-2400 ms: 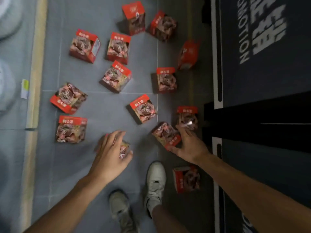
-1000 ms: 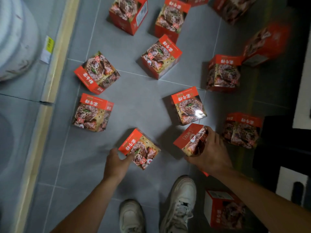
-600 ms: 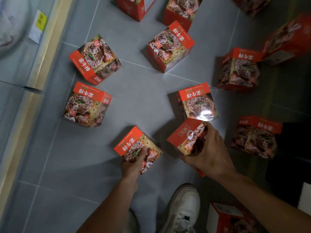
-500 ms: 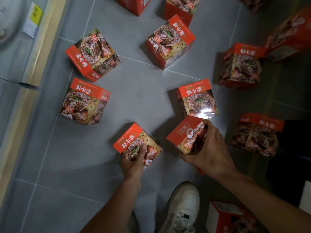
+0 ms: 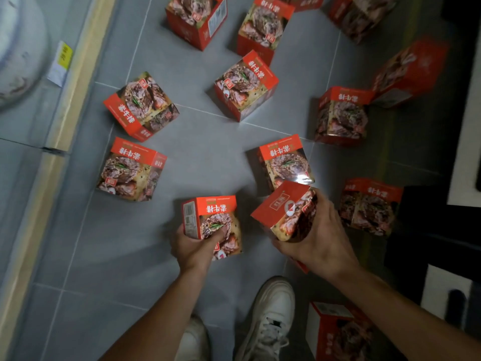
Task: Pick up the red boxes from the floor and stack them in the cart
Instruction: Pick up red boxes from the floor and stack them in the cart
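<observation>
Several red boxes with a meat picture lie scattered on the grey tiled floor. My left hand point(image 5: 194, 247) grips one red box point(image 5: 210, 217) from below, its thumb across the printed face. My right hand point(image 5: 316, 238) holds a second red box point(image 5: 282, 208), tilted, with the fingers wrapped round its right side. Both held boxes hang just above the floor in front of my feet. Another red box point(image 5: 285, 158) lies right behind the one in my right hand. No cart is visible.
My white shoes point(image 5: 270, 316) stand at the bottom centre, with a red box point(image 5: 338, 332) beside the right one. A yellow floor strip point(image 5: 59, 126) runs along the left, a pale round object point(image 5: 18, 48) beyond it. A dark mat point(image 5: 429, 230) lies on the right.
My left hand closed on its box, turned it upright and raised it off the floor. My right hand kept its grip on its tilted box. The view moved closer to the floor.
</observation>
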Tool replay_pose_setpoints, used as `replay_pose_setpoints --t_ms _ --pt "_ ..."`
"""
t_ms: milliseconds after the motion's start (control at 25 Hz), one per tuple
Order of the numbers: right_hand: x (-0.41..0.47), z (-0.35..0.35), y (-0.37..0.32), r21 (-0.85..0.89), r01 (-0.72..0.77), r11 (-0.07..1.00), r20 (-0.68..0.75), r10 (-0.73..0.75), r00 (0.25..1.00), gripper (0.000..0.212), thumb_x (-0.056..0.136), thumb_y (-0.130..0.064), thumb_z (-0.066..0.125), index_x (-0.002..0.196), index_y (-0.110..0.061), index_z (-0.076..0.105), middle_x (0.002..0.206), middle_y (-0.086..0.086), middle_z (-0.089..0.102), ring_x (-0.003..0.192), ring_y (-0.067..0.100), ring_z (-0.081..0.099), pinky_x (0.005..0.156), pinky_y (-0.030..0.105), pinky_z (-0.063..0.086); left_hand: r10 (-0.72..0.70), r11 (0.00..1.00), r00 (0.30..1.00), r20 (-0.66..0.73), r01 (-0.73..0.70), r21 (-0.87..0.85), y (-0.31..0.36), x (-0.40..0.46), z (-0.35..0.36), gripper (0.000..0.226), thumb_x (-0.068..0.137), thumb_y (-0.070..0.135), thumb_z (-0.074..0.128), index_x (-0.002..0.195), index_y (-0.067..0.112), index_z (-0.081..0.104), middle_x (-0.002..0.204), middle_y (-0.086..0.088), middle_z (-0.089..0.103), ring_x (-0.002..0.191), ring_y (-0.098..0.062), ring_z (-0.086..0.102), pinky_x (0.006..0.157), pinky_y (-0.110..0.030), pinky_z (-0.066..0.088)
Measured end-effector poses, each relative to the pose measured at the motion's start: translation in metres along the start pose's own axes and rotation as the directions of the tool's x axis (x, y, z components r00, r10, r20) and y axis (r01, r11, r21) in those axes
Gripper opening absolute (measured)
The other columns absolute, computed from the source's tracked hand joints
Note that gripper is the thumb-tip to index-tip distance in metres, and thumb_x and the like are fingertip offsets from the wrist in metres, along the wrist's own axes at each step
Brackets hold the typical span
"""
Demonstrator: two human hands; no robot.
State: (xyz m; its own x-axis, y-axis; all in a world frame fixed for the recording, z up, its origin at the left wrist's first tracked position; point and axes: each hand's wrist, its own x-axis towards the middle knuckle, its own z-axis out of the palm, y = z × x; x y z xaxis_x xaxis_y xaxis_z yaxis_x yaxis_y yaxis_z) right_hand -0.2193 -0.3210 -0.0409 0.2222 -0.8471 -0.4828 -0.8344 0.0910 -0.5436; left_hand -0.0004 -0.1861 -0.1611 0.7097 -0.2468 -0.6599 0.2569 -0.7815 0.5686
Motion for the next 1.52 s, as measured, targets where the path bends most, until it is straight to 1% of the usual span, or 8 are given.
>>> replay_pose_setpoints --t_ms 160,240,360,480,760,880,1160,1520 --pt "-0.027 -0.042 -0.040 0.033 -0.027 0.999 -0.012 0.027 1.000 0.131 0.046 -0.063 0.094 0.149 -0.038 0.017 0.147 -0.007 0.040 0.138 0.016 0.040 0.114 0.047 0.041 0.083 0.996 0.995 0.050 -0.085 0.041 0.074 -0.046 -0.055 0.068 0.048 0.025 0.100 0.105 0.021 0.062 0.091 0.007 0.072 0.077 -0.005 0.068 0.072 -0.025 0.056" --pt "-0.047 -0.075 -0.072 0.031 -0.033 0.999 -0.018 0.033 0.999 0.131 0.046 -0.065 0.092 0.150 -0.037 0.017 0.147 -0.006 0.041 0.138 0.017 0.041 0.113 0.049 0.042 0.147 0.986 0.986 0.078 -0.152 0.063 0.117 -0.072 -0.087 0.072 0.050 0.017 0.099 0.107 0.024 0.055 0.091 0.009 0.068 0.078 0.000 0.064 0.072 -0.021 0.052" --pt "-0.076 -0.127 -0.130 0.025 -0.008 1.000 -0.051 0.010 0.999 0.130 0.048 -0.066 0.091 0.150 -0.033 0.017 0.147 -0.005 0.041 0.137 0.018 0.041 0.115 0.045 0.039 0.274 0.956 0.959 0.076 -0.281 0.089 0.185 -0.098 -0.137 0.093 0.038 0.037 0.098 0.119 0.024 0.056 0.105 0.005 0.071 0.092 -0.012 0.070 0.089 -0.036 0.056" --pt "-0.112 -0.197 -0.200 0.028 0.025 0.999 -0.103 -0.022 0.994 0.129 0.052 -0.065 0.090 0.151 -0.031 0.015 0.149 -0.004 0.038 0.138 0.020 0.040 0.116 0.042 0.036 0.377 0.913 0.920 0.110 -0.389 0.126 0.268 -0.149 -0.194 0.109 0.031 0.056 0.093 0.128 0.027 0.052 0.115 0.003 0.068 0.103 -0.018 0.067 0.093 -0.044 0.055" --pt "-0.204 -0.357 -0.348 0.083 0.213 0.974 -0.262 -0.185 0.947 0.120 0.054 -0.062 0.091 0.147 -0.030 0.022 0.142 -0.003 0.044 0.134 0.020 0.044 0.113 0.046 0.041 0.575 0.813 0.811 0.105 -0.581 0.042 0.428 -0.281 -0.319 0.105 0.035 0.052 0.094 0.129 0.031 0.051 0.117 0.006 0.066 0.106 -0.015 0.066 0.093 -0.046 0.054" --pt "-0.253 -0.413 -0.403 0.104 0.272 0.957 -0.335 -0.224 0.915 0.123 0.051 -0.073 0.088 0.147 -0.025 0.028 0.140 -0.002 0.048 0.132 0.019 0.047 0.112 0.044 0.043 0.643 0.765 0.762 0.077 -0.643 -0.024 0.486 -0.344 -0.377 0.105 0.036 0.053 0.093 0.129 0.030 0.052 0.117 0.003 0.067 0.106 -0.016 0.066 0.093 -0.046 0.055" --pt "-0.362 -0.488 -0.489 0.162 0.429 0.889 -0.455 -0.319 0.832 0.117 0.046 -0.086 0.081 0.140 -0.031 0.037 0.133 -0.008 0.053 0.126 0.014 0.052 0.109 0.043 0.046 0.755 0.646 0.652 -0.064 -0.757 -0.096 0.557 -0.455 -0.491 0.111 0.037 0.057 0.092 0.135 0.028 0.048 0.123 0.000 0.064 0.110 -0.019 0.064 0.094 -0.047 0.054" --pt "-0.419 -0.532 -0.554 0.257 0.693 0.674 -0.402 -0.577 0.711 0.105 0.049 -0.085 0.080 0.134 -0.043 0.035 0.129 -0.015 0.053 0.121 0.007 0.056 0.105 0.041 0.050 0.761 0.582 0.600 -0.249 -0.800 -0.149 0.548 -0.545 -0.575 0.107 0.040 0.050 0.096 0.135 0.035 0.048 0.123 0.003 0.065 0.110 -0.015 0.065 0.091 -0.047 0.056"
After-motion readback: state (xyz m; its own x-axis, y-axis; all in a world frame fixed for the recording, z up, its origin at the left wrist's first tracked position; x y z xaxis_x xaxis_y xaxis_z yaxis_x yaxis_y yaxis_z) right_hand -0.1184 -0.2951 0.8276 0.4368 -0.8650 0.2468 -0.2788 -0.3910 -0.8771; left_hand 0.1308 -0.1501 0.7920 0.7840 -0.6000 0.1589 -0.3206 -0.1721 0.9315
